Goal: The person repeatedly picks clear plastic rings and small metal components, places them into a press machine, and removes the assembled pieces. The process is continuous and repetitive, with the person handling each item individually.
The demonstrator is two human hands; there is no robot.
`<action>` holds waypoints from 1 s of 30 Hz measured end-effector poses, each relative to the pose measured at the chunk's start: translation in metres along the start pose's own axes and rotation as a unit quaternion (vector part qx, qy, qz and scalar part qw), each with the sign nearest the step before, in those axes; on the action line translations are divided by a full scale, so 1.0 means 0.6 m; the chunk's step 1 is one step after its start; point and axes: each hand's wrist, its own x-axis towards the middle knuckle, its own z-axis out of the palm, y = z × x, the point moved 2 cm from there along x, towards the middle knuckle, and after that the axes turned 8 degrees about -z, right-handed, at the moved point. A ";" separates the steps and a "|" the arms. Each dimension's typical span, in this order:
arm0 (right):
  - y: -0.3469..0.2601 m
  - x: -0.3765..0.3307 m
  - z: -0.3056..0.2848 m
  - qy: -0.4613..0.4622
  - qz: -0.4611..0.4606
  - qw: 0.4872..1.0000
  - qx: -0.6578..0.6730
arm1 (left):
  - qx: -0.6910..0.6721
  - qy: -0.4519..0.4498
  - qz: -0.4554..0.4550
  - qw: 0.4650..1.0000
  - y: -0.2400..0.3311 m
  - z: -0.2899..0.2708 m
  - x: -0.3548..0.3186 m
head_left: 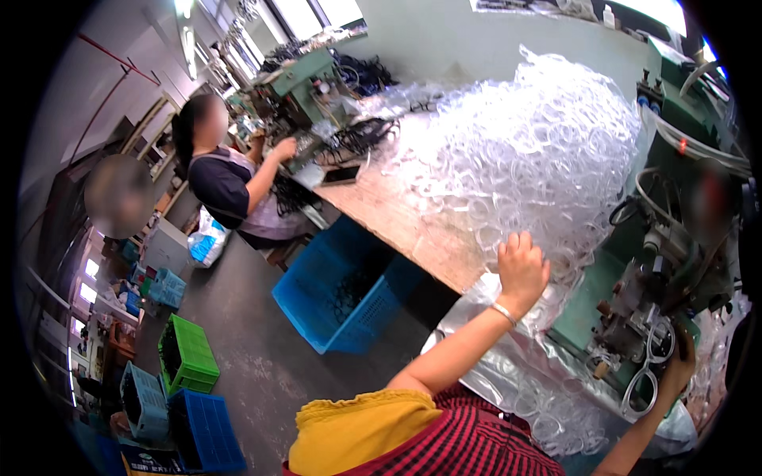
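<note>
Nearest, the left hand (521,267) rests with fingers together on a heap of clear plastic rings (524,151) covering the wooden bench (397,214). Right hand (676,369), fingers clamped, holds a clear ring (644,385) beside the green machine (675,262). Across the bench a seated co-worker (230,186) works; a blue crate (345,293) stands below.

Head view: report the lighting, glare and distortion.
Head view: daylight blows out the windows; glints speckle the heap of clear plastic rings; fisheye bends the wooden table edge, with a black rim around the frame; the left hand is sharp.
</note>
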 end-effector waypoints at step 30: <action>-0.245 -0.017 0.081 0.013 0.038 0.911 0.411 | 0.062 -0.032 0.001 0.998 0.004 -0.017 -0.016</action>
